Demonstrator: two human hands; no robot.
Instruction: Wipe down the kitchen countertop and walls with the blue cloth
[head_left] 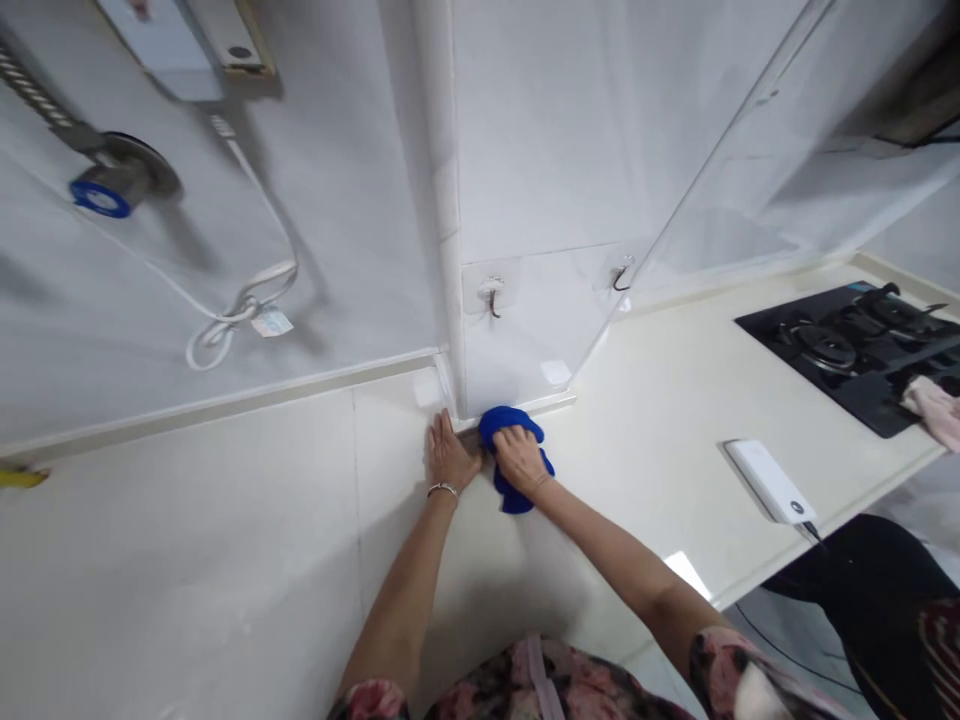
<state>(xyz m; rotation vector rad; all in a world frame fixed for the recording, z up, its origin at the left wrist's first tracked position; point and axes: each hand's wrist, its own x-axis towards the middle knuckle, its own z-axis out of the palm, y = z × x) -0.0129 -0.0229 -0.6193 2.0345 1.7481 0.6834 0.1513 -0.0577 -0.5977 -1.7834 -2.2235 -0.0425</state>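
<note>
My right hand (521,462) is closed on a bunched blue cloth (516,498), pressed to the counter at the foot of the projecting wall corner. My left hand (451,462), with a bracelet at the wrist, lies with fingers stretched forward beside the corner. Between the two hands, a small grey-brown piece (470,440) shows against the wall's base; its kind I cannot make out. The thumb side of my left hand is close to this piece, and the cloth covers its right end. Both hands rest on the pale countertop (405,500).
A black gas hob (825,345) with a pink cloth (934,410) is at the right. Nearer lies a white power bank (769,482) with a cable. Two hooks (493,298) stick to the wall. A knotted white cord (244,310) hangs at left. Someone's dark-clothed leg (862,590) shows lower right.
</note>
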